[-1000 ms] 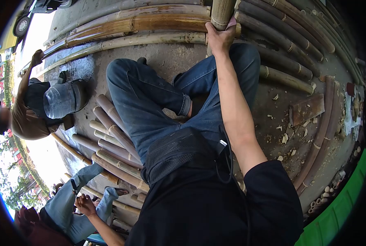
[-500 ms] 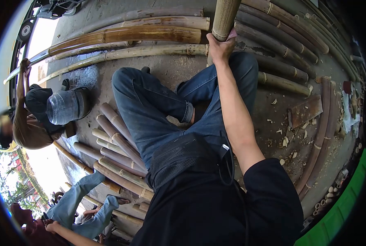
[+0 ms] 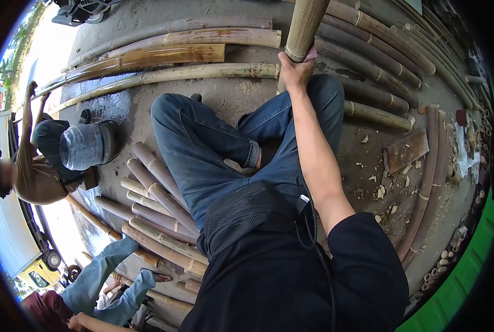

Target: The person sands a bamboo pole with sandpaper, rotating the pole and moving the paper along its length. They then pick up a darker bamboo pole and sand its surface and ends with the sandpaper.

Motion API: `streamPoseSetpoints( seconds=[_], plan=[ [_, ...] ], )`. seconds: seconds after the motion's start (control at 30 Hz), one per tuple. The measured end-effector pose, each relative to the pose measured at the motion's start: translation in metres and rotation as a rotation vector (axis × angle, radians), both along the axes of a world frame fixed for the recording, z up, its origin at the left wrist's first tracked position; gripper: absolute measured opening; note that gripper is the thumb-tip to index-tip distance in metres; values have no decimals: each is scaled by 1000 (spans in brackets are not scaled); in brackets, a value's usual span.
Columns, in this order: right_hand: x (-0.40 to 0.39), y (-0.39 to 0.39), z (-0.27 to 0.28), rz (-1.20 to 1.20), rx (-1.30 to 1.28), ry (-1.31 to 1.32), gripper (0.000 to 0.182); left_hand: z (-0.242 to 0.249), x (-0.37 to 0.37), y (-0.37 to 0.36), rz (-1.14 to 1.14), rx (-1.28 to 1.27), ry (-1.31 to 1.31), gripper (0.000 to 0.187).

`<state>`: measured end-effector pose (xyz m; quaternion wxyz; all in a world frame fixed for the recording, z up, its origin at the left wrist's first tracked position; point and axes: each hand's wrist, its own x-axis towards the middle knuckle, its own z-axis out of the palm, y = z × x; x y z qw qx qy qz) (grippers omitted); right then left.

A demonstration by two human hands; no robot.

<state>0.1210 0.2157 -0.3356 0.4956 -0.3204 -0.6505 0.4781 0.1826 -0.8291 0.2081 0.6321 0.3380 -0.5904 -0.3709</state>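
Observation:
My right hand (image 3: pixel 295 71) is closed around the lower part of a thick bamboo pole (image 3: pixel 306 27), near a node. A bit of pink material (image 3: pixel 311 53) shows between palm and pole. The pole runs up out of the top of the view, over my bent left-and-right jeans-clad legs' far side, beside my right knee. Behind the hand, the end of a long pale bamboo pole (image 3: pixel 213 71) lies on the ground. My left hand is not in view.
At left a crouching person (image 3: pixel 39 171) reaches to a wet bamboo pole (image 3: pixel 175 53), beside a clear plastic container (image 3: pixel 82 146). Bamboo pieces (image 3: pixel 164 193) lie left of my legs. A person in jeans (image 3: pixel 100 271) is lower left. Right: a rusty plate (image 3: pixel 406 150) among chips.
The wet brown pole has slid left, and the crouching person's arms have moved with it. My right hand still grips the upright pole, slightly lower in view.

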Motion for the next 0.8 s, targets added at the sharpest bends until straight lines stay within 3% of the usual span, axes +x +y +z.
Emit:
streamPoseSetpoints(
  seconds=[0.37, 0.47, 0.57, 0.6, 0.63, 0.67, 0.7, 0.73, 0.77, 0.8],
  plan=[
    [9, -11, 11, 27, 46, -12, 58, 16, -1, 6, 17, -179, 113, 26],
    [7, -12, 9, 42, 26, -20, 58, 0, -28, 66, -99, -196, 197, 26],
    [9, -13, 10, 55, 38, -57, 59, -62, -87, 168, -555, 89, 246, 26],
    [8, -16, 12, 45, 45, -43, 59, -92, -116, 140, -1115, 142, 94, 31],
    [8, -18, 14, 35, 52, -28, 59, -127, -155, 189, -1574, 168, 0, 36],
    [10, -24, 21, 46, 11, -40, 60, -171, -164, 342, -1619, 2, 35, 38],
    [11, -29, 23, 40, 18, -40, 60, -201, -182, 419, -1823, 180, -29, 39],
    [10, -32, 25, 58, 28, -54, 58, -224, -198, 504, -1954, -82, -32, 44],
    [11, -36, 25, 73, 36, -72, 57, -224, -187, 602, -1886, -260, -177, 55],
    [11, -42, 26, 95, 40, -94, 54, -229, -185, 670, -2035, -366, -159, 70]
  ],
)
